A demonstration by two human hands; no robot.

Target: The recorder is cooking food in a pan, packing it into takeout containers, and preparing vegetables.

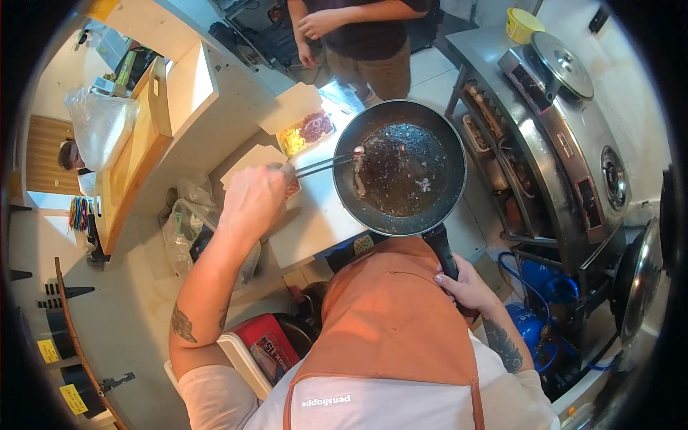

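My right hand (466, 285) is closed around the black handle of a dark frying pan (403, 215), which I hold up in front of my orange apron. Oily residue and small bits of food lie in the pan. Dark thin tongs or chopsticks (317, 167), gripped in my left hand (258, 199), reach over the pan's rim, with a small piece of food (359, 151) at their tips. Beyond the left hand, an open paper box (293, 107) holds yellow food (293, 142) and sliced purple onion (317, 127). A second open box (252, 158) is partly hidden by that hand.
A white counter (328, 209) lies under the boxes. At right stand a steel table and gas stove (570, 145) with a lidded pan, blue gas cylinders (524, 325) below. Another person (365, 43) stands beyond the counter. Wooden tray (156, 123) and plastic bags (180, 236) are at left.
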